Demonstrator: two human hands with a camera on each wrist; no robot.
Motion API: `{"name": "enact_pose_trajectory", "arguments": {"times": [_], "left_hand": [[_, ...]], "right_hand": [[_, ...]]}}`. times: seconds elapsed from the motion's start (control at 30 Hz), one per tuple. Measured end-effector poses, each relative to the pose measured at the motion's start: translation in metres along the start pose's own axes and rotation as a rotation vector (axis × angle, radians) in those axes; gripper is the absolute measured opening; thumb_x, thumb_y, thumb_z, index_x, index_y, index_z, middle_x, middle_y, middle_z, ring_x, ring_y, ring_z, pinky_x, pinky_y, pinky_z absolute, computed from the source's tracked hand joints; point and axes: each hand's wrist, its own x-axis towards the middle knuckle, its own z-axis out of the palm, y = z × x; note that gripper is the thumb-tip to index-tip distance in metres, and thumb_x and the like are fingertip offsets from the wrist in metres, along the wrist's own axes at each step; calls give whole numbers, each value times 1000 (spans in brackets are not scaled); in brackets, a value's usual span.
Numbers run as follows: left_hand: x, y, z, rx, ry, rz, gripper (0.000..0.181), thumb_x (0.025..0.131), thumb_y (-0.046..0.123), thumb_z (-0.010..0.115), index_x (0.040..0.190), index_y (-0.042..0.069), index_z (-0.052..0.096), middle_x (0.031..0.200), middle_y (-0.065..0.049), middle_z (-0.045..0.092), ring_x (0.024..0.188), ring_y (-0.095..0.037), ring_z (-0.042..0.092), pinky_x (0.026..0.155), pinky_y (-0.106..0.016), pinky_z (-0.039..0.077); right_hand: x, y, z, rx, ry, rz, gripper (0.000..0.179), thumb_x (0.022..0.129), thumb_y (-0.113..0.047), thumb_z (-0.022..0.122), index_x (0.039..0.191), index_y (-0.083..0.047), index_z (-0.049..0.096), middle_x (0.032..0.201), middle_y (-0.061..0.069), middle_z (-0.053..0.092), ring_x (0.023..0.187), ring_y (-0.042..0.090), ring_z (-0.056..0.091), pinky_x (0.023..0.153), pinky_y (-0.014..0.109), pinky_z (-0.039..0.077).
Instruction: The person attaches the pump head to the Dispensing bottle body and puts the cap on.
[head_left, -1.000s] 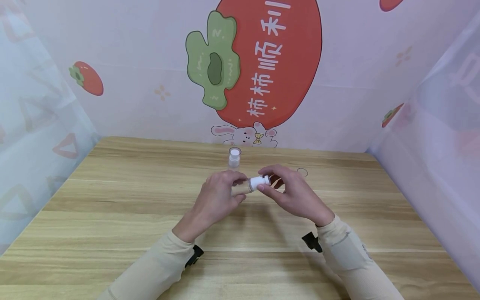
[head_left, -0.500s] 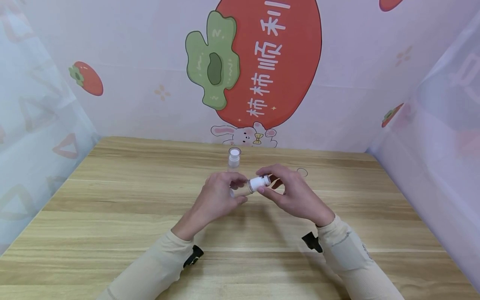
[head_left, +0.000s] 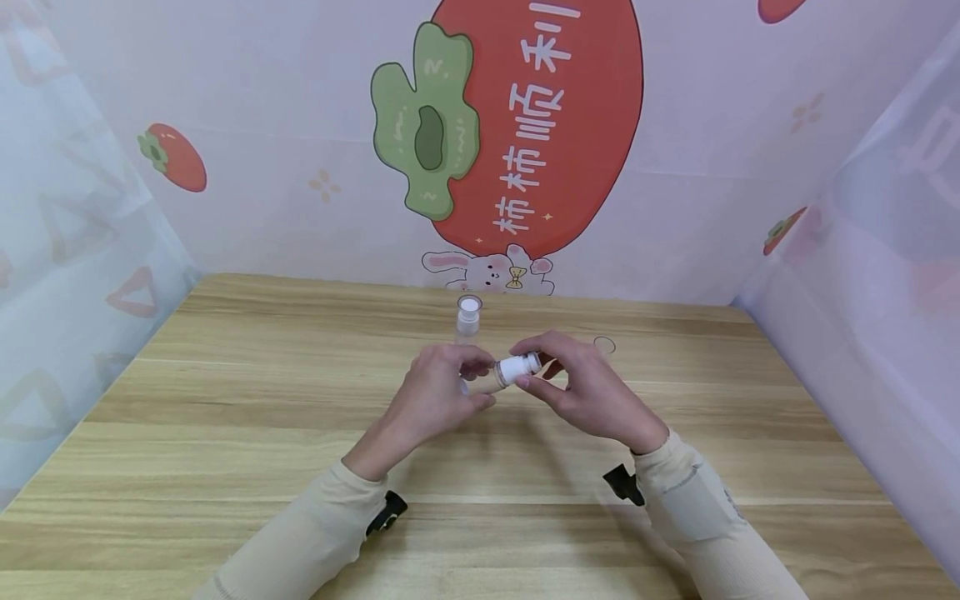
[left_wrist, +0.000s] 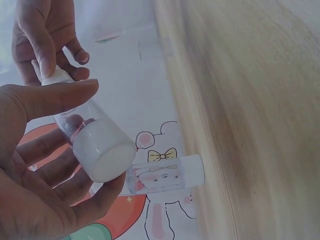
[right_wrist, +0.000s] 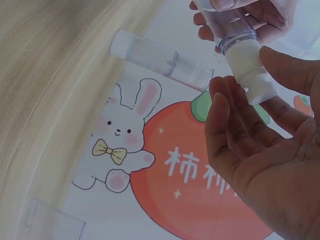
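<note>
Head view, left to right: my left sleeve [head_left: 307,529] is cream, with a black mount [head_left: 386,512] on its inner side. Ahead of it, my left hand [head_left: 431,396] grips the clear body of a bottle [head_left: 489,382], thumb on one side and fingers on the other; the left wrist view shows its white base [left_wrist: 105,152] facing out past my fingers. A second bottle [head_left: 468,322] stands upright on the wooden table [head_left: 225,433], just beyond that hand. Mine is held tilted above the wood, between my two hands, its white top [head_left: 514,369] pointing right. My right hand [head_left: 588,387] pinches that top between thumb and fingers; the hands are near each other, both on the one bottle. Just beyond my right hand stands a clear cap [right_wrist: 56,223], only a faint ring from above. My right sleeve [head_left: 705,517] is cream too.
</note>
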Motion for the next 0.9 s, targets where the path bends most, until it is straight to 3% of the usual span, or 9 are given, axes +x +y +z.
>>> {"name": "enact_pose_trajectory", "arguments": {"times": [0.33,0.9], "left_hand": [[-3,4,0,48,12,8,36,73,3,90,105,7,77,96,-6,74,90,-27,69,80,-44,56],[-4,6,2,135,50,48,37,72,2,91,106,6,76,102,-8,75,90,-24,71,78,-43,59]], "right_hand": [[1,0,0,-20,-3,35,26,91,-11,78,115,-8,69,97,-6,67,84,17,63,75,37,57],[1,-3,0,-41,-5,109,20,94,-19,75,112,-11,71,90,-8,68,82,12,62,76,37,55]]}}
